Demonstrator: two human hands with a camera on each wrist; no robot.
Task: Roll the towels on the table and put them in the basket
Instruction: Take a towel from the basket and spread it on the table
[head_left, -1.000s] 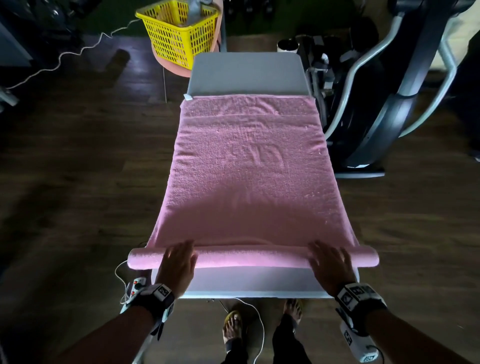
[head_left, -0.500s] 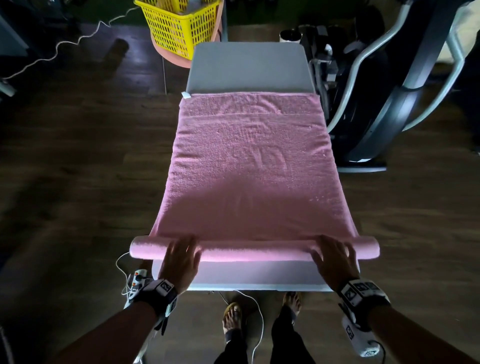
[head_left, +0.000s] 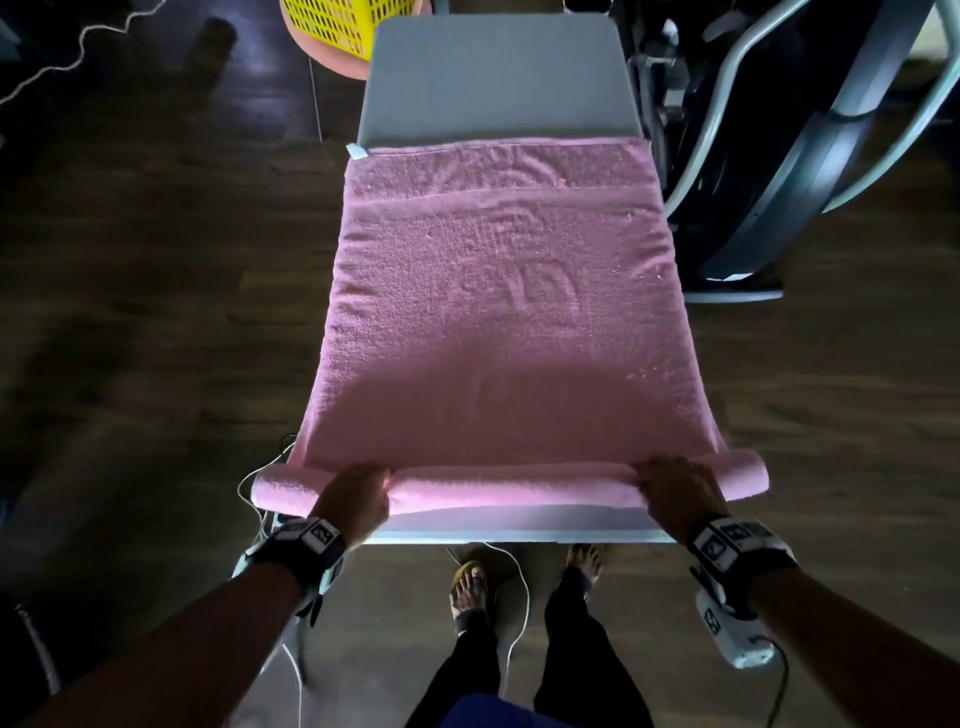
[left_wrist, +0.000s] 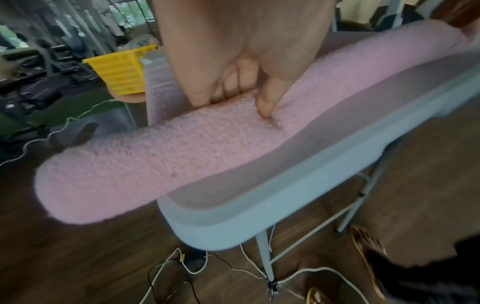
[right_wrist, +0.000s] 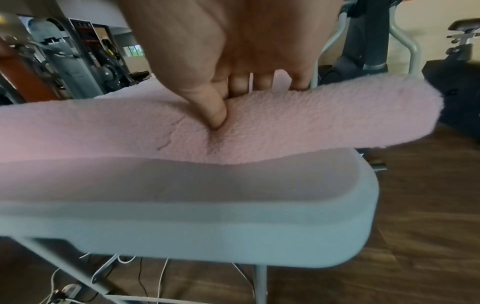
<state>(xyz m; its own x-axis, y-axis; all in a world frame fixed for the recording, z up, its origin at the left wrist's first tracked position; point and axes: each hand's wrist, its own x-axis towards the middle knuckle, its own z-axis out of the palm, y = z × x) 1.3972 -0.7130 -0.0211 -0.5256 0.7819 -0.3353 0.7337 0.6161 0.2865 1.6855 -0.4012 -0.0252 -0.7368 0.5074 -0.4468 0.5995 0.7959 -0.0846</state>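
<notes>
A pink towel (head_left: 498, 312) lies spread along the narrow grey table (head_left: 498, 78). Its near end is wound into a roll (head_left: 509, 486) that overhangs both table sides. My left hand (head_left: 353, 499) grips the roll near its left end. In the left wrist view the fingers (left_wrist: 228, 86) curl over the roll's (left_wrist: 155, 156) far side and the thumb digs into the near side. My right hand (head_left: 680, 493) grips the roll (right_wrist: 311, 127) near its right end in the same way, thumb (right_wrist: 215, 113) pressed in. The yellow basket (head_left: 337, 26) stands beyond the table's far left corner.
A grey exercise machine (head_left: 779, 156) stands close along the table's right side. The basket rests on a pink stool (head_left: 332, 62). White cables (head_left: 514, 587) trail on the wood floor under the table's near end, by my feet (head_left: 470, 587).
Both hands have pushed the roll a little farther up the table, and it has grown slightly thicker. The fingers now wrap tighter over it.
</notes>
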